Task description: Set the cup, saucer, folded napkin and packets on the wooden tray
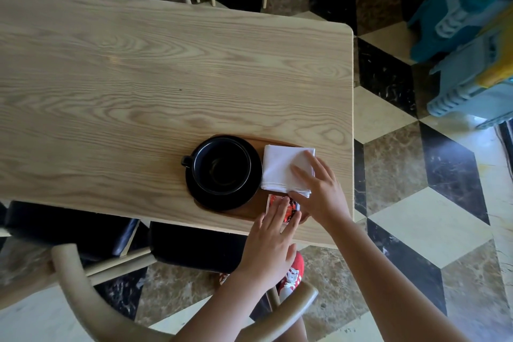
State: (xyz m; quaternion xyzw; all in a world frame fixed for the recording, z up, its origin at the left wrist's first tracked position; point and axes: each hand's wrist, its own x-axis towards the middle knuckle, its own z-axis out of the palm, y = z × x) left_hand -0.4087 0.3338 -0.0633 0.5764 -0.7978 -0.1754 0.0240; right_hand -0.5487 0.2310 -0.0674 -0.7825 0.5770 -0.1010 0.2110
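A black cup [220, 165] sits on a black saucer [251, 189] at the left end of the oval wooden tray [251, 209], near the table's front edge. To the right of the saucer a folded white napkin [280, 166] lies on the tray. Red and white packets [291, 207] lie on the tray in front of the napkin. My left hand [270, 248] presses straight fingers on the packets. The fingers of my right hand [319, 189] rest flat on the napkin's right side and front edge.
The pale wooden table [138, 78] ends just right of the tray. Chairs with black seats [191, 247] stand tucked under the front edge, and a curved chair back [83, 300] is below me. Blue plastic crates [472, 50] stand on the tiled floor at right.
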